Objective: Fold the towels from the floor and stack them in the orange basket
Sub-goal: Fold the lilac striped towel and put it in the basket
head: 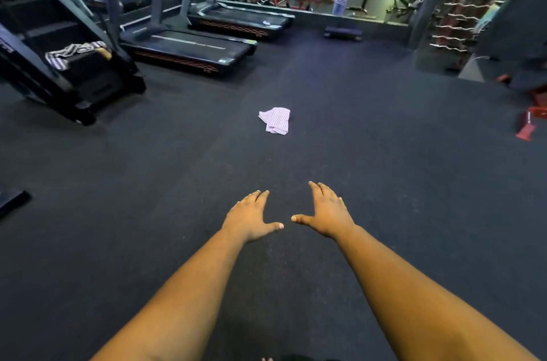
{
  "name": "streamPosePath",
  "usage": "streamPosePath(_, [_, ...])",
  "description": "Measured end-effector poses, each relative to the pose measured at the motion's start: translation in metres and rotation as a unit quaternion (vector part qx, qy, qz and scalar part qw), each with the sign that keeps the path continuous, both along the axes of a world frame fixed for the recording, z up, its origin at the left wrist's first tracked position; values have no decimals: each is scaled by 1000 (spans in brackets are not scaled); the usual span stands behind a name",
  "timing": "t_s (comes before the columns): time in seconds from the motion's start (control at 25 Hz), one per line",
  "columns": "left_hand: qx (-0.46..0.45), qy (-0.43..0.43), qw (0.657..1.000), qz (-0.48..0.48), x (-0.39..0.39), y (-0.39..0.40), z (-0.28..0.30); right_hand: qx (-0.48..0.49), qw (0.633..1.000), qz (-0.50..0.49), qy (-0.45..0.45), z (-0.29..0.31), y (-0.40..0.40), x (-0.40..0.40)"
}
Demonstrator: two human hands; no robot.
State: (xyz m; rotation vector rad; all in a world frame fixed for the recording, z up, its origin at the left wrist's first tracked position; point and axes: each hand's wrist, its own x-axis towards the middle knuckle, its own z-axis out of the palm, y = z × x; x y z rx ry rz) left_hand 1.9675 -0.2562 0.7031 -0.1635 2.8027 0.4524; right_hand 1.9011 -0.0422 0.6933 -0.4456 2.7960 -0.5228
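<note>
Both the left hand (pixel 250 217) and right hand (pixel 325 212) are open and empty, so the far-off towel (pixel 276 120) could get missed.

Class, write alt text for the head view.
Two bare, empty hands, left hand and right hand, reach over dark gym floor toward a crumpled striped towel lying ahead. Treadmills stand behind, at left.

Both flat hands, left hand (pixel 250 217) and right hand (pixel 325 212), well short of crumpled towel (pixel 275 120) on floor (pixel 384 168).
</note>
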Motion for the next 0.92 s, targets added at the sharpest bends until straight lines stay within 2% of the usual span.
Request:
streamPosePath(0.24, [0,-10,1000,-7,-149,-15,-11,-9,1000,-11,-14,-19,-10,-145])
streamPosePath(0.64, [11,-21,999,24,-401,-25,-22,7,998,39,-48,-27,-27,-418])
streamPosePath(0.92, [27,-32,998,41,-575,-94,-57,40,996,47,-59,-51,-94,-599])
